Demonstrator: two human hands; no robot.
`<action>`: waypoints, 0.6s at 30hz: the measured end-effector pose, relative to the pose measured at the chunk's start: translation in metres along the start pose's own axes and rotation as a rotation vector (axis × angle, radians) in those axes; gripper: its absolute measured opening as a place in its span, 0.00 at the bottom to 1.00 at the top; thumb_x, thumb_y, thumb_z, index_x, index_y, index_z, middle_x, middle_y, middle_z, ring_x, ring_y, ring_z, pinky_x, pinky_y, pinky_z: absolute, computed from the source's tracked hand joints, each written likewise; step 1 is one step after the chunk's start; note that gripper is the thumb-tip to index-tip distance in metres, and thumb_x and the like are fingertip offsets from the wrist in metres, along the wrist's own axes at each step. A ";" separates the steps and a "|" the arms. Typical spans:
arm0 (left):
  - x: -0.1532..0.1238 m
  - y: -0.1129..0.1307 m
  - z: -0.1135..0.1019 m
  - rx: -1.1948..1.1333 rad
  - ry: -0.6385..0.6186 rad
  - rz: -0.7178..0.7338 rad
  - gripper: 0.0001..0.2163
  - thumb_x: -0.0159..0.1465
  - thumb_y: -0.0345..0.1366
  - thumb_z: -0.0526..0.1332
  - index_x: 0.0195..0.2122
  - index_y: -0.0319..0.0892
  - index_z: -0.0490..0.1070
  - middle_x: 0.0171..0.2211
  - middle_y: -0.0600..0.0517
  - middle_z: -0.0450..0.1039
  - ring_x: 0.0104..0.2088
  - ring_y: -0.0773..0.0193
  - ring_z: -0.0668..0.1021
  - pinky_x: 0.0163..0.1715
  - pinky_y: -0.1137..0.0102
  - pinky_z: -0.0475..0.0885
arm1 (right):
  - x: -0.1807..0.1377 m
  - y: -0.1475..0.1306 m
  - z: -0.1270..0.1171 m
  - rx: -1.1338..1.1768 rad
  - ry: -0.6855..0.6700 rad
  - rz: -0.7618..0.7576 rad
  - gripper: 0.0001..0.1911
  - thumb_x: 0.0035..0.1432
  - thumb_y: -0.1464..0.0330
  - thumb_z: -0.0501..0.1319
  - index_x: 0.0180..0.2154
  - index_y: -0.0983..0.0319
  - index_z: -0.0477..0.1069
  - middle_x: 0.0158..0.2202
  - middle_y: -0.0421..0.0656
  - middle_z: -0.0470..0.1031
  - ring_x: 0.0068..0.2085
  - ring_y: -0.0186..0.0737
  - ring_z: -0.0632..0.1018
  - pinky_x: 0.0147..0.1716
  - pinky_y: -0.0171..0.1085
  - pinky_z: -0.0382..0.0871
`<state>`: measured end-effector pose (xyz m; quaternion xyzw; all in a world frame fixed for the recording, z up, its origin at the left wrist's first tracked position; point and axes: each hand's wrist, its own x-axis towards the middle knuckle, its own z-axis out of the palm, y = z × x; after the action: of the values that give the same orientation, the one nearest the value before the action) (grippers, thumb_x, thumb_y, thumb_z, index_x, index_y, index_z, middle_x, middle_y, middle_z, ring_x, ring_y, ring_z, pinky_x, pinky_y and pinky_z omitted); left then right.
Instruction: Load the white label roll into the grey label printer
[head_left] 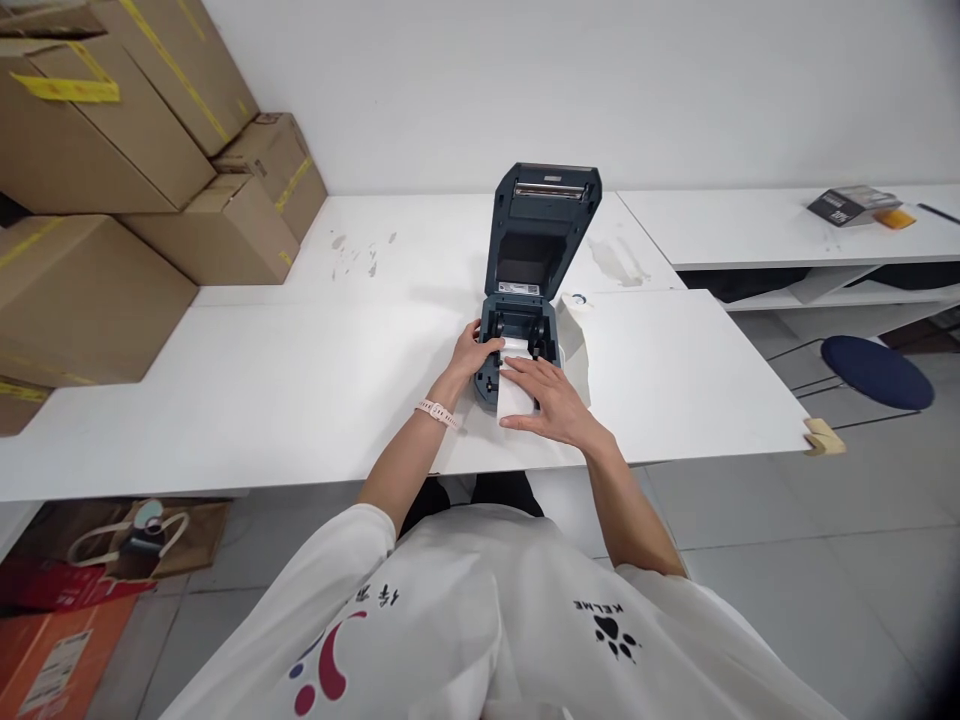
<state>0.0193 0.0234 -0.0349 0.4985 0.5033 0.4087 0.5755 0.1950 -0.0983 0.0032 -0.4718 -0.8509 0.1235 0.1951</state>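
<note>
In the head view, with the body of the printer as the dial's centre and 12 o'clock towards the wall, the printer stands on the white table, its lid raised at 12. White paper lies in the body and runs out over its front at 6.

The left hand is at 9, its thumb reaching over the rim to the paper and its other fingers at the printer's outer side. Those fingers are partly hidden, so whether it pinches anything cannot be told. A pale wristband circles that wrist. The right hand comes in from 5, fingers extended and slightly spread, laid flat over the paper, thumb apart from them near the paper's lower end.

Just beside the body, at 3, lies an off-white sheet.

Farther out, cardboard boxes with yellow tape are piled from 9 to 10. Between 2 and 3, a second table bears a small dark carton and an orange item. A round blue stool stands at about 3, and a tan corner guard caps the table's corner near 4. On the floor at 8 are a bag and an orange box.
</note>
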 end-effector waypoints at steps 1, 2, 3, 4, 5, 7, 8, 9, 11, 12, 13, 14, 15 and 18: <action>0.000 0.000 0.000 -0.001 -0.003 -0.003 0.33 0.54 0.39 0.70 0.61 0.41 0.67 0.56 0.42 0.75 0.47 0.57 0.80 0.45 0.65 0.74 | 0.001 0.000 -0.001 0.016 -0.003 -0.008 0.40 0.61 0.42 0.62 0.66 0.58 0.65 0.71 0.53 0.64 0.71 0.57 0.65 0.72 0.62 0.53; 0.000 0.000 0.000 -0.002 -0.005 -0.006 0.33 0.54 0.39 0.70 0.62 0.41 0.67 0.56 0.42 0.76 0.47 0.57 0.80 0.45 0.65 0.74 | 0.002 0.000 -0.001 0.033 -0.005 -0.013 0.39 0.62 0.43 0.62 0.66 0.57 0.66 0.70 0.53 0.65 0.71 0.56 0.66 0.72 0.62 0.53; -0.001 0.000 -0.001 -0.003 -0.006 -0.011 0.33 0.54 0.39 0.70 0.62 0.41 0.67 0.55 0.42 0.76 0.47 0.57 0.80 0.44 0.66 0.74 | 0.002 0.001 -0.001 0.049 -0.005 -0.014 0.39 0.62 0.43 0.62 0.66 0.57 0.67 0.70 0.52 0.66 0.71 0.56 0.66 0.72 0.62 0.54; -0.001 0.001 -0.001 -0.003 -0.009 -0.017 0.33 0.54 0.39 0.70 0.62 0.41 0.67 0.54 0.42 0.77 0.47 0.57 0.80 0.43 0.66 0.74 | 0.002 0.001 -0.001 0.065 -0.002 -0.010 0.38 0.62 0.43 0.63 0.65 0.56 0.67 0.70 0.52 0.66 0.71 0.56 0.66 0.72 0.62 0.54; -0.001 0.001 -0.001 -0.002 -0.010 -0.025 0.33 0.55 0.39 0.70 0.62 0.42 0.66 0.54 0.43 0.77 0.47 0.57 0.80 0.43 0.67 0.74 | 0.003 0.002 -0.001 0.080 0.004 -0.006 0.37 0.61 0.44 0.63 0.65 0.56 0.68 0.70 0.51 0.66 0.71 0.56 0.66 0.71 0.62 0.55; -0.002 0.003 -0.001 0.011 -0.011 -0.038 0.33 0.54 0.40 0.71 0.62 0.42 0.67 0.54 0.43 0.78 0.46 0.58 0.80 0.43 0.67 0.74 | 0.002 0.004 -0.001 0.109 0.013 -0.004 0.36 0.62 0.45 0.64 0.64 0.55 0.69 0.70 0.51 0.66 0.71 0.56 0.66 0.71 0.62 0.55; -0.002 0.004 -0.001 0.027 -0.007 -0.041 0.33 0.55 0.40 0.71 0.61 0.42 0.67 0.54 0.43 0.78 0.47 0.58 0.80 0.43 0.67 0.74 | 0.002 0.004 -0.001 0.120 0.016 -0.005 0.35 0.62 0.46 0.64 0.64 0.54 0.69 0.70 0.50 0.66 0.71 0.56 0.67 0.71 0.61 0.56; -0.003 0.005 -0.001 0.055 0.000 -0.041 0.32 0.55 0.41 0.71 0.61 0.42 0.68 0.54 0.43 0.78 0.47 0.57 0.80 0.44 0.67 0.74 | 0.001 0.005 -0.001 0.128 0.020 -0.008 0.34 0.62 0.46 0.65 0.64 0.54 0.69 0.70 0.50 0.66 0.70 0.56 0.67 0.71 0.61 0.56; -0.005 0.008 -0.001 0.143 0.028 -0.021 0.30 0.56 0.43 0.71 0.59 0.42 0.69 0.55 0.43 0.78 0.49 0.55 0.80 0.46 0.65 0.73 | 0.001 0.006 -0.001 0.136 0.029 -0.012 0.34 0.62 0.46 0.65 0.63 0.54 0.69 0.70 0.49 0.66 0.70 0.56 0.67 0.71 0.60 0.57; -0.007 0.010 -0.001 0.199 0.049 -0.006 0.29 0.56 0.44 0.70 0.59 0.43 0.70 0.55 0.43 0.78 0.51 0.53 0.80 0.48 0.64 0.73 | 0.001 0.007 0.000 0.136 0.035 -0.012 0.34 0.61 0.47 0.65 0.63 0.54 0.70 0.70 0.49 0.67 0.70 0.56 0.67 0.71 0.60 0.57; -0.010 0.012 -0.001 0.257 0.069 0.012 0.29 0.57 0.45 0.70 0.58 0.44 0.71 0.55 0.43 0.78 0.52 0.52 0.79 0.50 0.63 0.72 | 0.001 0.007 0.001 0.132 0.046 -0.009 0.33 0.61 0.47 0.65 0.63 0.54 0.70 0.69 0.49 0.67 0.70 0.56 0.67 0.71 0.59 0.58; -0.015 0.014 -0.001 0.305 0.086 0.027 0.28 0.58 0.46 0.70 0.58 0.44 0.71 0.56 0.43 0.78 0.54 0.50 0.79 0.52 0.62 0.71 | 0.001 0.006 0.003 0.124 0.057 -0.002 0.33 0.62 0.47 0.65 0.62 0.54 0.70 0.69 0.49 0.67 0.70 0.56 0.67 0.70 0.59 0.59; -0.020 0.015 -0.001 0.338 0.097 0.036 0.28 0.58 0.48 0.69 0.59 0.45 0.71 0.56 0.43 0.77 0.56 0.49 0.78 0.53 0.61 0.70 | 0.001 0.005 0.005 0.111 0.069 0.007 0.32 0.62 0.48 0.65 0.62 0.54 0.71 0.69 0.49 0.67 0.70 0.56 0.68 0.70 0.59 0.59; -0.041 0.016 -0.001 0.330 0.073 0.046 0.29 0.61 0.51 0.67 0.61 0.46 0.69 0.59 0.43 0.76 0.58 0.47 0.77 0.56 0.59 0.69 | -0.003 -0.001 0.014 0.063 0.113 0.040 0.29 0.64 0.49 0.63 0.61 0.55 0.72 0.69 0.49 0.68 0.69 0.56 0.69 0.70 0.60 0.59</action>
<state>0.0120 -0.0136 -0.0125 0.5824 0.5727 0.3513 0.4577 0.1895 -0.1018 -0.0093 -0.4884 -0.8247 0.1271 0.2551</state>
